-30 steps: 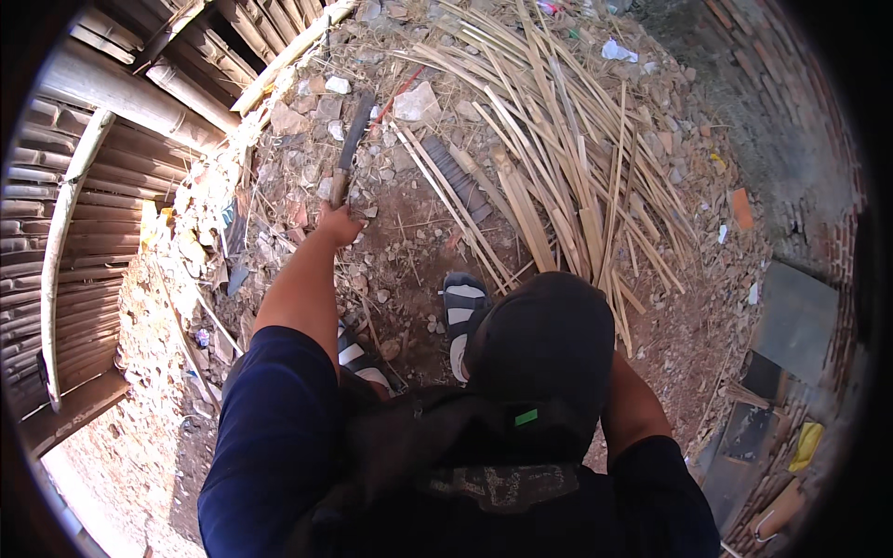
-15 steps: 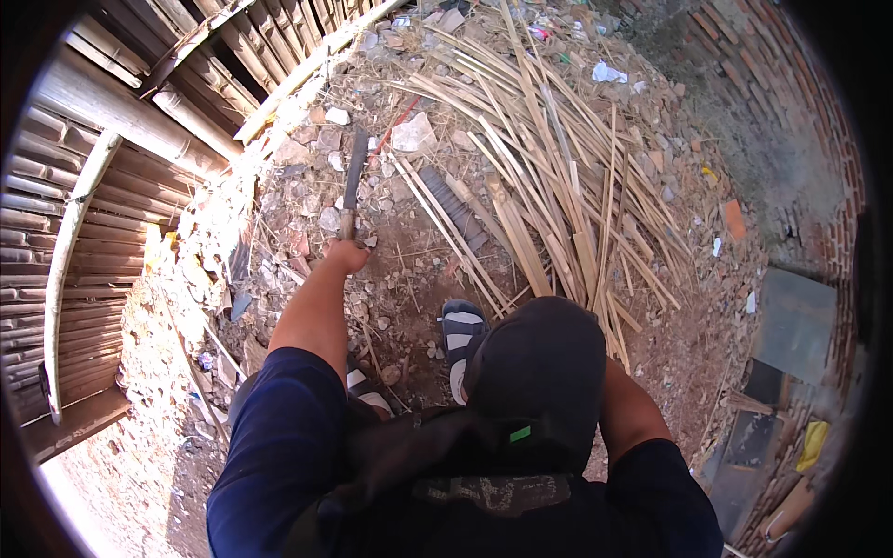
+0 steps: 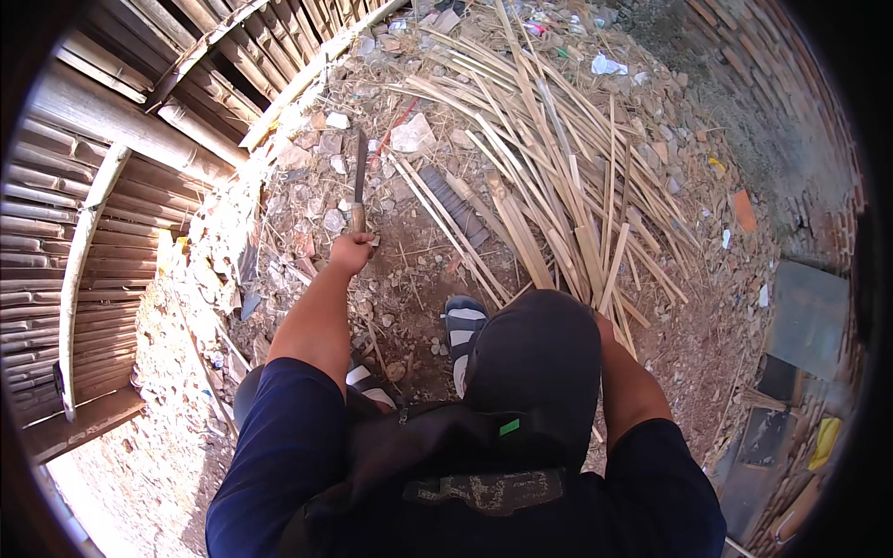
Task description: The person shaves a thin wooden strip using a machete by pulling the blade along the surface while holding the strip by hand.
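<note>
My left hand (image 3: pixel 353 252) is closed around the wooden handle of a machete (image 3: pixel 360 172), low over the rubble. Its long, dark blade points away from me. My right forearm (image 3: pixel 634 377) reaches forward along the far side of my raised knee (image 3: pixel 535 339), which hides the hand and its fingers. Close to that hidden hand lie the near ends of several split bamboo strips (image 3: pixel 583 260), part of a large loose pile. Whether the right hand holds a strip cannot be seen.
Stones and a pale broken slab (image 3: pixel 413 134) litter the ground. A ridged dark piece (image 3: pixel 453 205) lies beside the pile. Bamboo slat walling (image 3: pixel 112 251) borders the left; a brick wall (image 3: pixel 819 130) and leaning grey panel (image 3: pixel 803 316) border the right. My sandalled foot (image 3: pixel 462 330) stands near the strips.
The machete has turned slightly in my left hand, its blade looking thinner and lighter, and the hand has shifted a little. One strip near my right knee now leans differently.
</note>
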Available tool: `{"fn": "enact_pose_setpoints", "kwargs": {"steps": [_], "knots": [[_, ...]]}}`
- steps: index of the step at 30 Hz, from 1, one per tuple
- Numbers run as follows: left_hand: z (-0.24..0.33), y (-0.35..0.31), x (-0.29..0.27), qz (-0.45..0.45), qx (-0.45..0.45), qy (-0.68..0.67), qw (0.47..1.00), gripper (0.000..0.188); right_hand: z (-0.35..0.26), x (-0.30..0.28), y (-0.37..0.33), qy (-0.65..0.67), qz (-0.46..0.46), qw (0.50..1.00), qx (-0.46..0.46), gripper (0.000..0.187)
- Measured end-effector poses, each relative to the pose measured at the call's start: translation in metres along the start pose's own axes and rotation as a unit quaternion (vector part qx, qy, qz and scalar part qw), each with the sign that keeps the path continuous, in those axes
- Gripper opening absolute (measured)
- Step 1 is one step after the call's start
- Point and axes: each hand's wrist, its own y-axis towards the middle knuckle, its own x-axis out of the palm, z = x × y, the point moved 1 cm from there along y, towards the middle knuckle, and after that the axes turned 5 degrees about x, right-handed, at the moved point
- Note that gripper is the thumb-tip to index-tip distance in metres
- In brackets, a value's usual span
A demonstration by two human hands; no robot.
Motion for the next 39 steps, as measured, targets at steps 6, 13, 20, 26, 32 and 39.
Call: {"fn": "enact_pose_setpoints", "kwargs": {"steps": [6, 13, 20, 26, 32, 39], "knots": [[0.038, -0.028, -0.044, -0.035, -0.012, -0.228, 0.973, 0.033, -0.029, -0.010, -0.026, -0.072, 0.050, 0.996, 0.007, 0.050], [0.068, -0.087, -0.102, -0.042, -0.044, -0.367, 0.928, 0.030, -0.044, -0.016, -0.050, -0.089, 0.125, 0.988, 0.022, 0.030], [0.122, -0.172, -0.152, -0.018, 0.020, -0.384, 0.923, 0.030, -0.039, -0.021, -0.059, 0.063, 0.245, 0.966, -0.058, 0.020], [0.156, -0.251, -0.164, 0.029, 0.159, -0.430, 0.888, 0.026, -0.099, -0.080, -0.046, 0.099, 0.332, 0.892, -0.291, 0.025], [0.191, -0.271, -0.115, 0.045, 0.307, -0.416, 0.855, 0.013, -0.241, -0.211, -0.106, 0.174, 0.423, 0.772, -0.441, 0.033], [0.184, -0.264, -0.099, 0.105, 0.349, -0.354, 0.861, 0.010, -0.424, -0.239, -0.233, 0.308, 0.336, 0.719, -0.525, 0.032]]}}
